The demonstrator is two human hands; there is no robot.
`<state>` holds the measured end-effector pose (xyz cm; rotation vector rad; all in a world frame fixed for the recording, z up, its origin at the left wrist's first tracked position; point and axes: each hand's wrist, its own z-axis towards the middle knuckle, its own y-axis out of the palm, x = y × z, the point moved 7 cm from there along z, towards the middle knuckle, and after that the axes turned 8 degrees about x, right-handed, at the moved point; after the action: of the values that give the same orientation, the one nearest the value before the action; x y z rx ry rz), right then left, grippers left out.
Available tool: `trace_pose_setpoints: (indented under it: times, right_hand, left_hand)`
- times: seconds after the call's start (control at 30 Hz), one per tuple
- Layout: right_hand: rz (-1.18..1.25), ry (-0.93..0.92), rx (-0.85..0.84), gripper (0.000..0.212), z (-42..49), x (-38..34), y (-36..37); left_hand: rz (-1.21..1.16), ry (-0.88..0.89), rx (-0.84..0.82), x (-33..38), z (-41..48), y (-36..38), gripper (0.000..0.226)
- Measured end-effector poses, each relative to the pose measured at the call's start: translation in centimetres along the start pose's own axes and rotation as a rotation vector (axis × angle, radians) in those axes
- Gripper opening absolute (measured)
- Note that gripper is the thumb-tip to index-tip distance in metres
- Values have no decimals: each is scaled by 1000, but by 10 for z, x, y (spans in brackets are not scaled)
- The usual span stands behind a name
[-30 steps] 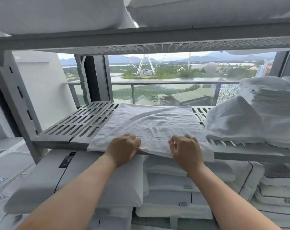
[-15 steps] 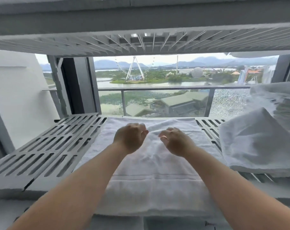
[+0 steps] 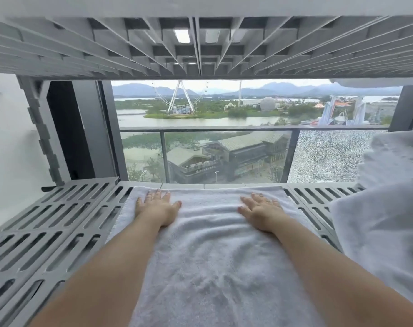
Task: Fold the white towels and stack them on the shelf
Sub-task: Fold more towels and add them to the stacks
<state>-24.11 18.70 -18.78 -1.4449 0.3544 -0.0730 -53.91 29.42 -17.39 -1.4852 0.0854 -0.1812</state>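
Note:
A folded white towel (image 3: 207,251) lies flat on the grey slotted shelf (image 3: 54,223), reaching to the shelf's far edge. My left hand (image 3: 157,206) rests palm down on the towel's far left part, fingers spread. My right hand (image 3: 259,207) lies flat on the far right part, fingers apart too. Neither hand grips anything. A stack of white towels (image 3: 387,223) stands on the same shelf at the right.
The ribbed underside of the upper shelf (image 3: 200,48) hangs low overhead. A grey upright post (image 3: 44,138) stands at the back left. Behind the shelf is a window with a glass balcony railing (image 3: 224,131). Bare slotted shelf lies left of the towel.
Both hands went from pinching the towel's near edge to closed fists over its middle, and now lie open and flat at its far end. The camera moved in closer under the upper shelf.

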Motion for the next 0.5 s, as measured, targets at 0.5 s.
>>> trace_pose_setpoints:
  times: [0.5]
  right_hand:
    - [64, -554, -37, 73, -29, -96, 5]
  left_hand:
    - [-44, -7, 44, 9, 32, 11, 71]
